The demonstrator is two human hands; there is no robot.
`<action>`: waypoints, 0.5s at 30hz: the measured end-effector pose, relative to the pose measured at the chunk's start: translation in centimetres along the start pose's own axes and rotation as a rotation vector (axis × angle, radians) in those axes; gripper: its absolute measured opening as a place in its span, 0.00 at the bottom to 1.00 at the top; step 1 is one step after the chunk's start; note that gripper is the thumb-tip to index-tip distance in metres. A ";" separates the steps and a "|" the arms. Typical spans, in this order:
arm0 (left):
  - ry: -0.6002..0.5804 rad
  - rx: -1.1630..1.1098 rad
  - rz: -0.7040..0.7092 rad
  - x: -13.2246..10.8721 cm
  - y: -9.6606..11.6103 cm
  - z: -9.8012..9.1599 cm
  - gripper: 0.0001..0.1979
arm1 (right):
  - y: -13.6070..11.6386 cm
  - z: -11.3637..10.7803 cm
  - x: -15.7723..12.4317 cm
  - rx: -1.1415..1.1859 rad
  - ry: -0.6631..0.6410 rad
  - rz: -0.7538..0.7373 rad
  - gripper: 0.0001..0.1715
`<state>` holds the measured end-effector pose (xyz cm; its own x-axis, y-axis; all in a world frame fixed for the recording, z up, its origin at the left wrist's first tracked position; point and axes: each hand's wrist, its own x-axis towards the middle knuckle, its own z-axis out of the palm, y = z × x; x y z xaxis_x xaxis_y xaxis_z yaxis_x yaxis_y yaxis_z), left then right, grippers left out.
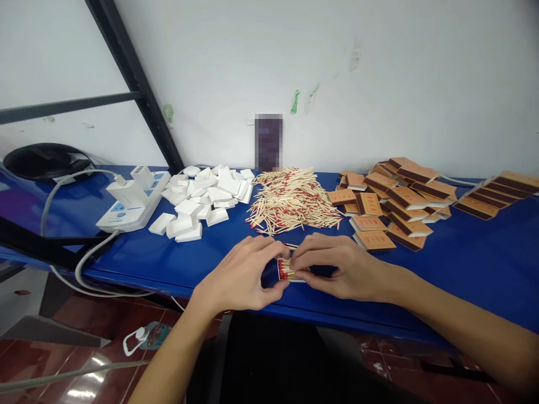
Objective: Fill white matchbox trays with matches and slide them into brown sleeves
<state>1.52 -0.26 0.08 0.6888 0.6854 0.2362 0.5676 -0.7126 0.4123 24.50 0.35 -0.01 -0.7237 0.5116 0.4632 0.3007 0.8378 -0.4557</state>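
Blue table (pixel 475 280) is under it all. The person's 2 forearms (pixel 446 306) slant in from the near side. L hand (pixel 242 275) bends like a C, thumb + pointer holding the L end of the small white tray (pixel 278 271) nr table's front edge. R hand (pixel 347 266) curls over the tray's R part, thumb & pointer close together, tips at the red-tipped sticks (pixel 285 268) inside; can't tell if they pinch any. Big match heap (pixel 295 202) is just past both hands.

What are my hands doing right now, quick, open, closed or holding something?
Left hand: curled, holding the left end of the white tray.
Right hand: partly closed over the matches inside; whether it grips any can't be told.
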 end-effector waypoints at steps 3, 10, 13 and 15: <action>-0.013 0.016 0.005 0.0 -0.1 0.0 0.12 | 0.4 0.0 0.0 -0.070 0.104 0.038 0.08; 0.017 -0.016 0.048 0.0 -0.2 -0.1 0.17 | 2.3 -0.5 0.1 -0.264 0.094 0.242 0.06; 0.029 -0.037 0.074 0.0 -0.2 -0.1 0.17 | 2.6 -0.4 0.1 -0.251 0.045 0.311 0.06; 0.002 -0.050 0.102 0.0 -0.2 -0.1 0.16 | 2.7 -0.3 0.2 -0.242 0.025 0.325 0.07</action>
<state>1.39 -0.10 0.09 0.7407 0.6101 0.2812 0.4715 -0.7703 0.4294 25.36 2.74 -0.95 -0.5525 0.7589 0.3445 0.6508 0.6511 -0.3906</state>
